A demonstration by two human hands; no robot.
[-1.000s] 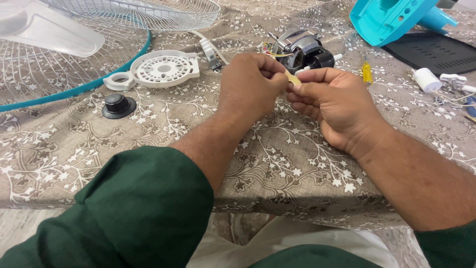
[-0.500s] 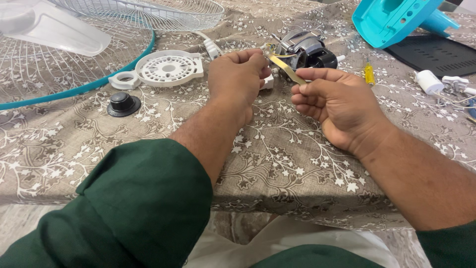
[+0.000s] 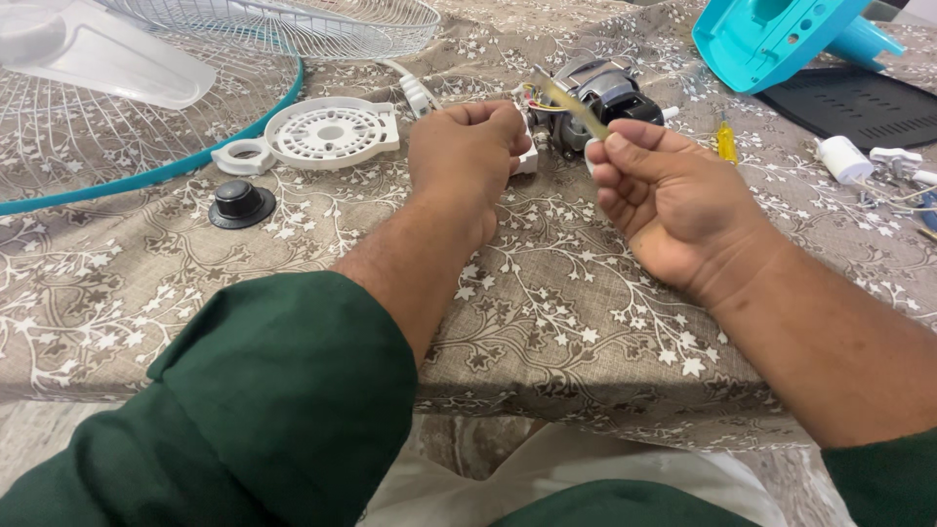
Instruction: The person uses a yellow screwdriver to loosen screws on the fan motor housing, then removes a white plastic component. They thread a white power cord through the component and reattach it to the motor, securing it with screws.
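A patterned cloth (image 3: 547, 322) covers the table and everything rests on it. Far left of the fingers lies a wire fan guard (image 3: 146, 117) with a teal rim, flat on the cloth, with a clear blade (image 3: 88, 59) lying on it; laid out this way, the parts seem set aside in order. Far right of the fingers a teal housing (image 3: 771, 39) lies tipped on its side beside a black grille (image 3: 859, 102). Nearer, just left of the left fingers, a white round cover (image 3: 327, 132) lies flat, and a black knob (image 3: 239, 203) sits below it.

Just beyond the fingertips of both hands sits the motor (image 3: 600, 93), with coloured wires at its left side. The left hand (image 3: 468, 161) is closed in a loose fist, knuckles up; a white block (image 3: 528, 156) shows at its fingertips, but whether the fingers grip it I cannot tell. The right hand (image 3: 673, 205) is curled shut, thumb and forefinger pinching the lower end of a thin yellowish strip (image 3: 571, 102). The strip rises up and leftward from the pinch, its free end over the motor, apart from the left fingers. It looks raised so for a close look.

A small yellow piece (image 3: 727, 141) lies right of the right fingers, a white cap (image 3: 844, 158) farther right.
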